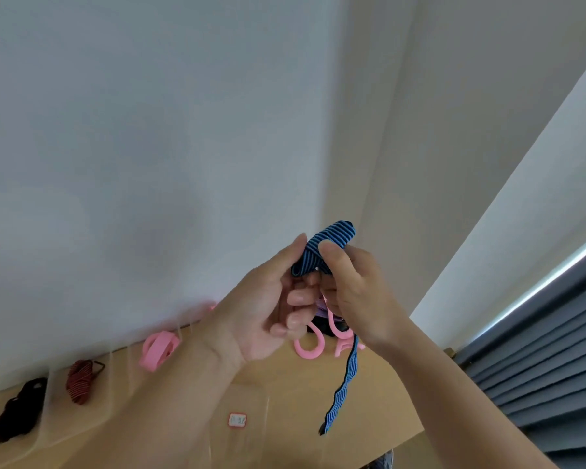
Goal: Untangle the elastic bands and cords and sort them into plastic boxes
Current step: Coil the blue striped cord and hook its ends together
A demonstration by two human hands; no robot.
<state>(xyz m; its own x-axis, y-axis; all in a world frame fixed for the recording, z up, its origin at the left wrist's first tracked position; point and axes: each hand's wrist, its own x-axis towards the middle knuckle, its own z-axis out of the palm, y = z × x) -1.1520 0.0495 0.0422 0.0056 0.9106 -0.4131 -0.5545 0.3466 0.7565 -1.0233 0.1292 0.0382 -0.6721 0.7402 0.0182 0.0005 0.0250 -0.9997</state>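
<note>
band (330, 243) pinched between both hands (318, 299), tail hanging below.

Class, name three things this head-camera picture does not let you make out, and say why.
1. Head view: the lower folds of the blue-and-black striped elastic band, covered by the left hand and right hand.
2. Head view: most of the pink cord pile, behind both hands.
3. Head view: the print on the small red-bordered label, too small and blurred.
</note>
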